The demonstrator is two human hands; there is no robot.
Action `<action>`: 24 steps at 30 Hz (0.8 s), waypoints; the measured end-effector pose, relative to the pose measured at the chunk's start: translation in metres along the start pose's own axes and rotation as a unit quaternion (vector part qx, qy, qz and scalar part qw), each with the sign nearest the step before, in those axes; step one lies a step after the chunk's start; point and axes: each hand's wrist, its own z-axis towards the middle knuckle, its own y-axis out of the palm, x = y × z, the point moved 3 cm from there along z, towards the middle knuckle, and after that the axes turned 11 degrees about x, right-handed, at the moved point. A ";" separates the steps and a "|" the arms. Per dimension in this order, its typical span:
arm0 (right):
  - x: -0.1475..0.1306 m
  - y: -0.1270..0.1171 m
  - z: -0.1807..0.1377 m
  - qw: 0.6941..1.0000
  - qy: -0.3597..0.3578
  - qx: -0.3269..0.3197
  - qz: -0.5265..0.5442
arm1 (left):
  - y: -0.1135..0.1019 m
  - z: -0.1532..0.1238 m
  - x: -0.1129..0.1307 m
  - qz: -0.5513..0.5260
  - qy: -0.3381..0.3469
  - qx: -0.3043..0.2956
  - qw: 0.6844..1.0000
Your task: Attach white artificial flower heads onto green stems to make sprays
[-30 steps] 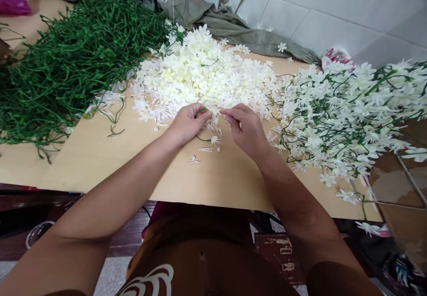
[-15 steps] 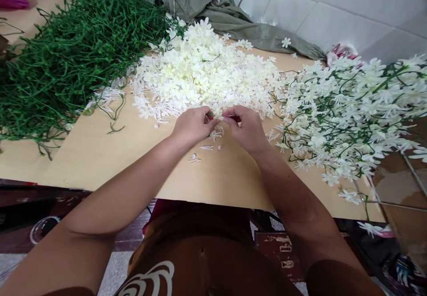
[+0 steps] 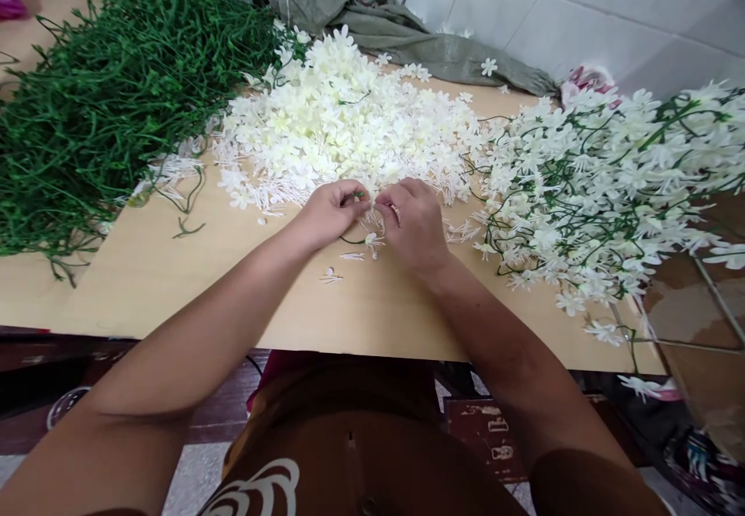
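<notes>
My left hand [image 3: 327,212] is closed in a pinch on a thin green stem [image 3: 356,195] at the near edge of a heap of loose white flower heads [image 3: 343,128]. My right hand [image 3: 412,223] is closed too, its fingertips pinched on a small white flower piece right beside the left fingertips. The two hands almost touch. Under them a stem with a white flower [image 3: 370,240] lies on the wooden tabletop [image 3: 186,283]. A few loose white bits [image 3: 330,275] lie just in front of my left wrist.
A big pile of bare green stems [image 3: 110,97] fills the left of the table. Finished green stems with white flowers [image 3: 605,182] are heaped on the right. A grey-green cloth [image 3: 407,35] lies along the tiled wall. My lap is below the table's front edge.
My hands have come closer together, the right hand shifting left until its fingertips meet the left ones. The view has drifted slightly.
</notes>
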 end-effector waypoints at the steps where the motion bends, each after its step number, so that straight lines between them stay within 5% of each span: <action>1: 0.000 0.001 0.000 1.000 0.000 0.001 0.004 | 0.000 0.000 0.000 -0.009 -0.003 -0.005 1.000; 9: 0.006 0.003 0.000 0.984 0.104 0.010 0.141 | -0.004 -0.002 0.004 -0.081 0.002 -0.045 0.996; 15: 0.013 0.007 0.000 0.900 0.279 -0.006 0.334 | -0.012 -0.005 0.013 -0.143 0.006 -0.019 0.990; 19: 0.009 0.007 0.000 0.872 0.292 0.003 0.393 | -0.012 -0.006 0.013 -0.129 0.014 -0.008 0.992; 24: 0.001 0.005 -0.001 0.876 0.289 0.000 0.387 | -0.008 -0.008 0.013 -0.112 0.009 0.008 0.994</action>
